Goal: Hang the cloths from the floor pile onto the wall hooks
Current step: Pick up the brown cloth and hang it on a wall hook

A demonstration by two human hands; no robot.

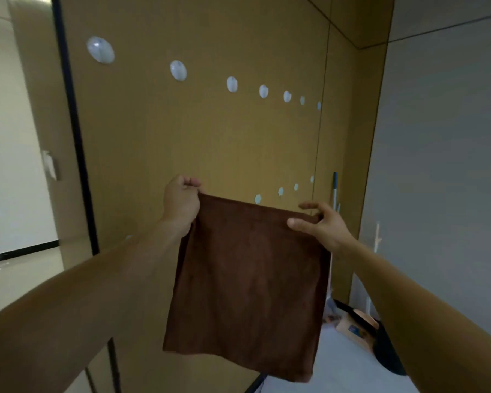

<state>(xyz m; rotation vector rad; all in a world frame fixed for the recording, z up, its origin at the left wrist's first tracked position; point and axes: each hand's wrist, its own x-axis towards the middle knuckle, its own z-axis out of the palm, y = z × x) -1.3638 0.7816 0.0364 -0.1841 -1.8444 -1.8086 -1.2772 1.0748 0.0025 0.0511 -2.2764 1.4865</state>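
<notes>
A square brown cloth (247,287) hangs flat in front of the tan wall panel (210,143). My left hand (182,204) grips its upper left corner with curled fingers. My right hand (322,222) pinches the upper right corner between thumb and fingers, its index finger raised. An upper row of several round white hooks runs across the panel from a large near hook (100,49) through a middle hook (232,84) to small far ones. A lower row of small white hooks (280,191) shows just above the cloth's top edge. All the hooks I see are bare. The floor pile is out of view.
A black door-frame strip (74,131) borders the panel on the left, with a pale corridor beyond. A broom handle (335,191) leans in the right corner. A cardboard box (355,327) and a dark object (386,353) lie on the grey floor at lower right.
</notes>
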